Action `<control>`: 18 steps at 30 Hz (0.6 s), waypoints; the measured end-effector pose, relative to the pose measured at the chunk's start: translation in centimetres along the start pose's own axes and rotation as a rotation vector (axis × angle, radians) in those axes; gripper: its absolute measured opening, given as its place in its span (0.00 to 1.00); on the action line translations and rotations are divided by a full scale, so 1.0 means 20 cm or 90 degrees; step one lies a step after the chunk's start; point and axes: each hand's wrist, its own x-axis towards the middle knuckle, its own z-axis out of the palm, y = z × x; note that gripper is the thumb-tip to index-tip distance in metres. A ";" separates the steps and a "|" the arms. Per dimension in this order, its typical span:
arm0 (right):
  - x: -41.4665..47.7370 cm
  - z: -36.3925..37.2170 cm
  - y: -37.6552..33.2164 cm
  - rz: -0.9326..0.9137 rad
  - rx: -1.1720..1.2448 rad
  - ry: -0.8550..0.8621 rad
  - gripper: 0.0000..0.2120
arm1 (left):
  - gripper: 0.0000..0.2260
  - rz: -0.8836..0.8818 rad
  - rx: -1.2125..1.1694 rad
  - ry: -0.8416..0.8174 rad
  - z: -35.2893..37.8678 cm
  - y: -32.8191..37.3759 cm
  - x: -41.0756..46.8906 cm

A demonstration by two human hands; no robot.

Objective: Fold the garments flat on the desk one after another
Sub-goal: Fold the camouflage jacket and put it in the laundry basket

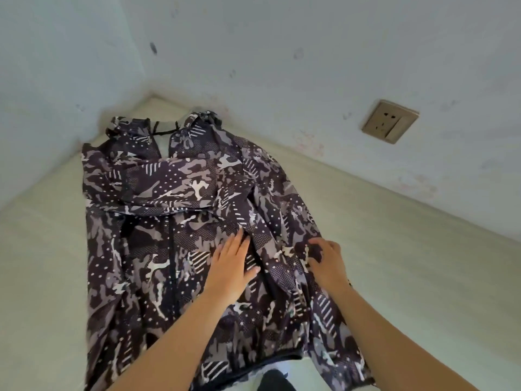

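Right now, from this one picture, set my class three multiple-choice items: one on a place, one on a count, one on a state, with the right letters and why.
1. Where is the socket? A on the wall right of the jacket; B on the floor; C under the jacket.
2. How many hands touch the jacket? A none; B one; C two.
3. How does the left hand lie? A flat on the jacket; B fisted in the air; C round a cup.
Answers: 1 A, it sits on the wall beyond the desk; 2 C, left hand and right hand are both on it; 3 A, its fingers lie straight.
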 end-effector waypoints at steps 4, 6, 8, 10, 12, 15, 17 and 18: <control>0.17 -0.05 0.04 -0.010 -0.005 -0.043 0.13 | 0.35 -0.065 0.003 -0.010 0.01 0.10 0.12; 0.27 -0.11 0.08 0.002 -0.016 -0.035 0.13 | 0.42 -0.108 0.006 -0.049 0.05 0.12 0.15; 0.36 -0.18 0.10 -0.006 -0.059 -0.033 0.14 | 0.47 -0.131 0.031 -0.076 0.07 0.12 0.15; 0.46 -0.27 0.10 -0.016 -0.103 -0.032 0.14 | 0.50 -0.142 0.059 -0.105 0.06 0.10 0.15; 0.55 -0.35 0.11 -0.021 -0.136 -0.049 0.14 | 0.54 -0.155 0.089 -0.154 0.02 0.10 0.13; 0.63 -0.41 0.10 -0.052 -0.216 -0.094 0.27 | 0.56 -0.189 0.186 -0.253 -0.05 0.14 0.12; 0.63 -0.41 0.07 -0.060 -0.141 -0.072 0.27 | 0.46 -0.196 0.240 -0.273 -0.11 0.18 0.14; 0.61 -0.39 0.05 -0.063 -0.080 -0.045 0.23 | 0.36 -0.184 0.255 -0.249 -0.14 0.19 0.17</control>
